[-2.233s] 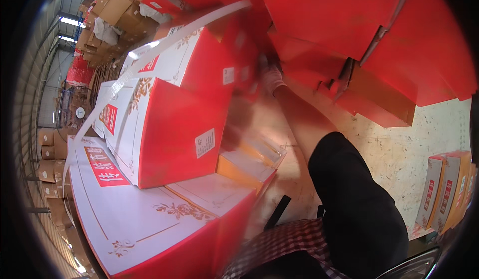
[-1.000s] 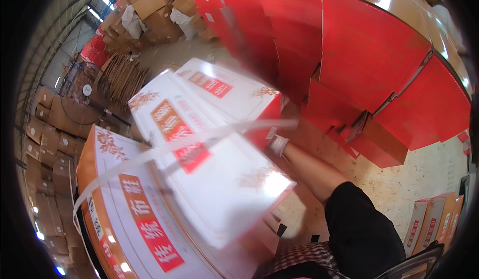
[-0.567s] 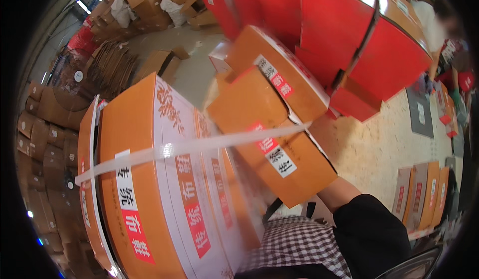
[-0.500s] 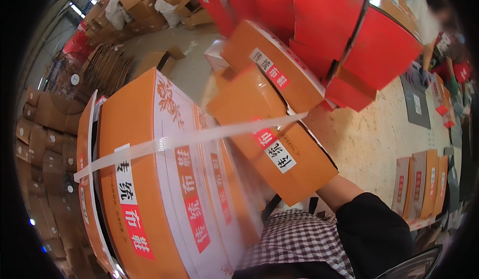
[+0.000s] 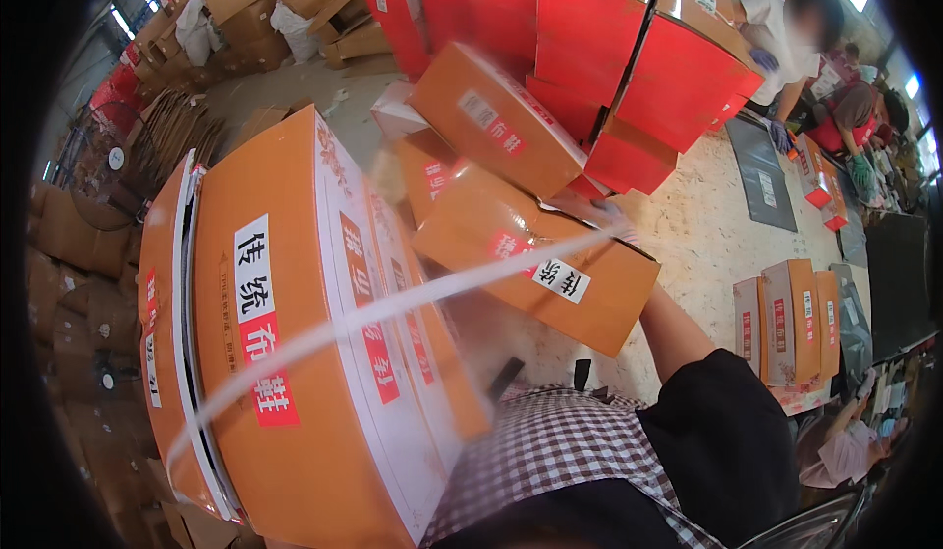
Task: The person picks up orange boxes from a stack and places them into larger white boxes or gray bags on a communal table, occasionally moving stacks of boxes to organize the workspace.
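Note:
A stack of large orange-and-white shoe boxes (image 5: 231, 294) stands close on the left. A pale plastic strap (image 5: 393, 305) stretches diagonally across it, blurred, from the stack's lower left edge up to the right. At the strap's upper end is my right hand (image 5: 597, 213), its fingers closed around the strap as far as I can see. Part of that hand is hidden by an orange shoe box (image 5: 535, 274), tilted in front of my forearm. Another orange shoe box (image 5: 499, 122) leans just beyond it. My left hand is out of sight.
Tall red cartons (image 5: 678, 78) stand behind the boxes on a pale worktable (image 5: 683, 254). To the right are a row of upright shoe boxes (image 5: 789, 318) and a dark flat bag (image 5: 761, 171). A co-worker (image 5: 786, 43) stands at the far right. A round fan (image 5: 113, 166) is at the left.
The strap has swung lower on the left stack and its upper end has moved slightly right. The view has shifted, so boxes appear further left and more of the co-workers shows.

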Tool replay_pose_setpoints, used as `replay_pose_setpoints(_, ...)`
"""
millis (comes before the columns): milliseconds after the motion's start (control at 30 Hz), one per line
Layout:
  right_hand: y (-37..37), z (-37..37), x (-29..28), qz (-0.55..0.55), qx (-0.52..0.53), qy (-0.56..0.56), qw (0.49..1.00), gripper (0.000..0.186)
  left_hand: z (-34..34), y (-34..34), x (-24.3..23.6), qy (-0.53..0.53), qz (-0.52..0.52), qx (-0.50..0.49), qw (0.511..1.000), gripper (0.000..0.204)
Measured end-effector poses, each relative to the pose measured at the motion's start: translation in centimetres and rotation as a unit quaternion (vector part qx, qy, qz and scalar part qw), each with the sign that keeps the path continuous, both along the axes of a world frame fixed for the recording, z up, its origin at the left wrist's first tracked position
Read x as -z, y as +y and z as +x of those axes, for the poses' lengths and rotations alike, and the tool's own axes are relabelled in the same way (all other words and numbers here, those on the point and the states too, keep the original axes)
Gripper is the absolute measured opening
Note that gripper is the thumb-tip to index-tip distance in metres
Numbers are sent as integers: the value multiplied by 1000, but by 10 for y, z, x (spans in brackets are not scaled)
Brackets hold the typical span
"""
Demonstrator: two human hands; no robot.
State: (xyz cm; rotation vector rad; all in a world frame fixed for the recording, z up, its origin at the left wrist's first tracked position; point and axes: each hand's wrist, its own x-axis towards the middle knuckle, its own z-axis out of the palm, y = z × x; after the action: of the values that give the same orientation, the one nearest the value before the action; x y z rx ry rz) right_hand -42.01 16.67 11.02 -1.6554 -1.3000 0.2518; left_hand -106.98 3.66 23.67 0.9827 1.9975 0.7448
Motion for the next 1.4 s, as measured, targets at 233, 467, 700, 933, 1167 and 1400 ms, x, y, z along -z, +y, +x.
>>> replay_pose_setpoints(233,59,-36,-129,22,-3,499,866,62,-17,-16,-13,16,17,-14,1000,41)
replay_pose_setpoints(467,58,-59,-153,-62,-163,691,701,70,27,-10,-27,-38,50,59,996,42)
replay_pose_setpoints(700,60,-57,-171,-89,-190,739,641,83,96,-36,-20,-131,0,160,978,43)
replay_pose_setpoints(933,100,-35,-124,-105,-284,754,583,86,189,-82,6,-270,-108,302,908,44)
replay_pose_setpoints(1167,113,-16,-109,-122,-140,377,907,104,213,-117,-9,-280,-93,353,888,39)
replay_pose_setpoints(1400,11,-24,-220,-5,-75,-168,983,86,177,-189,-4,-141,-119,136,973,38)
